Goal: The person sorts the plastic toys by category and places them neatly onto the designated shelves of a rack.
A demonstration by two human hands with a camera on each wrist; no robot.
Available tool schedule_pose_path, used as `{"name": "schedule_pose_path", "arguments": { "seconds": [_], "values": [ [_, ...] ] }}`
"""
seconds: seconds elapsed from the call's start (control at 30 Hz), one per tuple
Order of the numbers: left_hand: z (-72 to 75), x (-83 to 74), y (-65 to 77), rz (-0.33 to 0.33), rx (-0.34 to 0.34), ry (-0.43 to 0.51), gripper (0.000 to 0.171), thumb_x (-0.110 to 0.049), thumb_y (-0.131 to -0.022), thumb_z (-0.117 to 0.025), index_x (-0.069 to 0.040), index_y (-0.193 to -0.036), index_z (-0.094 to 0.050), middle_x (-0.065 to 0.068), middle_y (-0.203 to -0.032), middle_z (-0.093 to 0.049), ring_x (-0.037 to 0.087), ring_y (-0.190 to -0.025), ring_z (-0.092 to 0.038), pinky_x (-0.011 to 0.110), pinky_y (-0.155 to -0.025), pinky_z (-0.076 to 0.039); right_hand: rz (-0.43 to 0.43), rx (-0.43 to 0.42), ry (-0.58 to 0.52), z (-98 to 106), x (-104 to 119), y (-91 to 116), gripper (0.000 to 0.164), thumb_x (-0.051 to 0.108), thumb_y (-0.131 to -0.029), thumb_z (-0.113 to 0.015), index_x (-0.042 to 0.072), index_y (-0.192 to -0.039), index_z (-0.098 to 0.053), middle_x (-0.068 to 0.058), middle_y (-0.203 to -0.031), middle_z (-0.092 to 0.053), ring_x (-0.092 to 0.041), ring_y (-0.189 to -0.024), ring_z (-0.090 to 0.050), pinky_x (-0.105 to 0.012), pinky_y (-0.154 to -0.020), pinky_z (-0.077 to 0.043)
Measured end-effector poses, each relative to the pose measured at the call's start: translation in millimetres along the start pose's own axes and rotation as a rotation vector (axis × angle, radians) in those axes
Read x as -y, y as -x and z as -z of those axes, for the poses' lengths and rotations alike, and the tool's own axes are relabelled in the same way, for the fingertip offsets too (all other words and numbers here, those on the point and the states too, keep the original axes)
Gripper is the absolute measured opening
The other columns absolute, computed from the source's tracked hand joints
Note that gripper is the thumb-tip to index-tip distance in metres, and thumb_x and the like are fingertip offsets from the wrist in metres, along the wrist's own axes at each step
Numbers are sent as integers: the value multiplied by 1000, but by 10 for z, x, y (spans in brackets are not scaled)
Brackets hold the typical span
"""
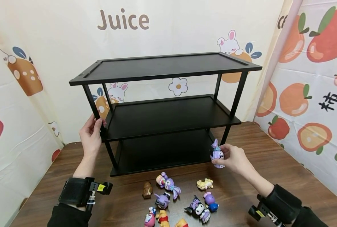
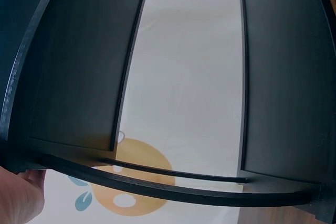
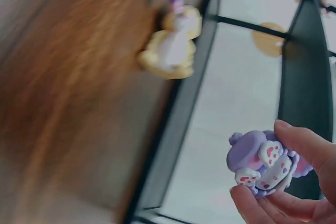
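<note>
Head view, left hand [image 1: 91,136]: grips black three-tier shelf [image 1: 168,117], nine o'clock
Right hand [image 1: 234,158]: pinches purple figurine [image 1: 217,154], four o'clock

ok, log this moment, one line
left hand: grips front-left post of black rack | right hand: holds purple figurine near rack's right end | other figurines: on table in front

Staged display corner, kind of building unclear, pale cloth backdrop [image 1: 185,34] printed with "Juice" lettering [image 1: 123,22] and cartoon rabbits [image 1: 229,44], fruit-patterned sheet [image 1: 313,107] hanging at the right, wood-grain bench [image 1: 233,195] close to both, black three-tier shelf [image 1: 168,116] on it, small toy figures [image 1: 197,208] in front
</note>
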State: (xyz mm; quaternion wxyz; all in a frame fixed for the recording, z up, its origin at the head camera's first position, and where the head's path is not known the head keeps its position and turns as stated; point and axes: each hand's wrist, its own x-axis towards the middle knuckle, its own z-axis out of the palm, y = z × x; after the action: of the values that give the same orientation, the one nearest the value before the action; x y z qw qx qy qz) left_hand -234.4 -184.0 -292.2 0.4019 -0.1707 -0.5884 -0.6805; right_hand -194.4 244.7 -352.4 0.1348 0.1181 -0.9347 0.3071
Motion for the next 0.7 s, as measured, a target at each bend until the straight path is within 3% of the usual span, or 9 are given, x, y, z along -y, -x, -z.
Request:
{"name": "schedule_pose_path", "arguments": {
  "seconds": [0.3, 0.53, 0.63, 0.7],
  "values": [
    [-1, -22, 26, 8, 1, -47, 29, 5, -88, -47, 5, -115, -56, 2, -76, -60, 9, -69, -58, 16, -71, -44, 98, -199, -4, 335, 390, 104, 49, 29, -62, -80, 2, -98, -59, -7, -80, -63, -20, -69, -62, -24, -52, -46],
    [63, 123, -3, 8, 0, -57, 30, 3, -88, -48, 4, -117, -55, 3, -76, -60, 10, -69, -58, 16, -70, -45, 196, -303, 6, 667, 684, 117, 47, 25, -61, -81, 3, -98, -60, -8, -81, -64, -20, -66, -63, -15, -52, -45],
    [78, 162, -18, 0, 1, -62, 30, 2, -88, -49, 3, -117, -56, 2, -77, -60, 10, -69, -58, 17, -70, -45, 222, -338, 9, 814, 811, 93, 49, 24, -61, -81, 3, -101, -61, -10, -82, -64, -16, -64, -64, -11, -53, -43],
    [71, 152, -22, -9, 1, -61, 30, 2, -88, -49, 3, -116, -56, 2, -77, -60, 9, -69, -58, 16, -70, -45, 231, -366, 14, 916, 896, 67, 51, 23, -60, -81, 2, -102, -62, -12, -82, -65, -6, -64, -62, -8, -55, -41]
  ]
}}
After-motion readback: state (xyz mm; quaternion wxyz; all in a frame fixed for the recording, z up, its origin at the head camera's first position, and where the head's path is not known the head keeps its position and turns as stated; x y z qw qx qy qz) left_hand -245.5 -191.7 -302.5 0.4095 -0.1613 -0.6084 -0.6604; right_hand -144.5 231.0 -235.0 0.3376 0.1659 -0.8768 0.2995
